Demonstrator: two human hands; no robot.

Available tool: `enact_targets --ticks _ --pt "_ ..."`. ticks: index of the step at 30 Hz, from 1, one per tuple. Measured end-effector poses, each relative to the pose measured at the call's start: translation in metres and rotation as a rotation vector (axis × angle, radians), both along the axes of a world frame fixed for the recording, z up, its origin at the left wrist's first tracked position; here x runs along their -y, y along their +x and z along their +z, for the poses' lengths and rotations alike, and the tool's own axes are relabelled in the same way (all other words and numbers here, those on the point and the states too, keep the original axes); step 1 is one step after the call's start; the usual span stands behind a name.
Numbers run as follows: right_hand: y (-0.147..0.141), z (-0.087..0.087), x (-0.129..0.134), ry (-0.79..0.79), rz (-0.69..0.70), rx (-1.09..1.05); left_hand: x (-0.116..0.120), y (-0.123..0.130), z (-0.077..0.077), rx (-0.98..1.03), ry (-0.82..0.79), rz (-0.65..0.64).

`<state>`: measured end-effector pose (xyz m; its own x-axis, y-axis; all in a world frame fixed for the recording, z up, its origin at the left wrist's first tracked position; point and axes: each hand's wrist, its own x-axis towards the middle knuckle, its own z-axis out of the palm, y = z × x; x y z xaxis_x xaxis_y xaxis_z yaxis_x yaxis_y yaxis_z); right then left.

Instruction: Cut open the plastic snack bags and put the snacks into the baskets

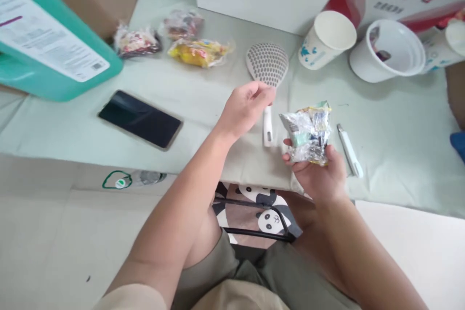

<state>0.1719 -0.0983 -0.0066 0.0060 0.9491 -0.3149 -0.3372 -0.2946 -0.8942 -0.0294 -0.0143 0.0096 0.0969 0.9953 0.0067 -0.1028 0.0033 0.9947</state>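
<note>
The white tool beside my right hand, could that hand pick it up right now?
Probably not without letting go first: the right hand holds the crinkly packet, though the white tool lies close by, uncovered.

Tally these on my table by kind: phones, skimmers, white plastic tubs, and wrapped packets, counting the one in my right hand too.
Phone: 1
Skimmer: 1
White plastic tub: 1
Wrapped packets: 4
Total: 7

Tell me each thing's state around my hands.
Skimmer, lying down
Left hand, curled over skimmer
Silvery packet, crumpled, in right hand
Phone, lying face up, screen dark
Paper cup nearest skimmer, upright, uncovered
White tub, upright, uncovered, not empty
Yellow packet, lying down
White-handled tool, lying down
</note>
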Motion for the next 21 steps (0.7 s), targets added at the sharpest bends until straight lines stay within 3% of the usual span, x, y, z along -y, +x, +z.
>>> enact_targets --ticks 7,12,15,18,21 --pt "0.036 -0.004 -0.004 0.067 0.032 0.002 0.01 0.079 0.0 0.197 -0.166 -0.256" --pt "0.047 -0.012 -0.008 0.129 -0.027 -0.075 0.011 0.11 -0.012 0.214 -0.188 -0.128" --pt "0.055 -0.017 -0.008 0.181 0.0 -0.032 0.013 0.117 -0.016 0.236 -0.193 -0.154" --pt "0.064 -0.015 -0.006 0.214 0.069 0.198 0.014 0.118 -0.019 0.259 -0.211 -0.175" --pt "0.076 -0.006 -0.004 0.343 0.096 0.639 0.011 0.115 -0.021 0.254 -0.175 -0.088"
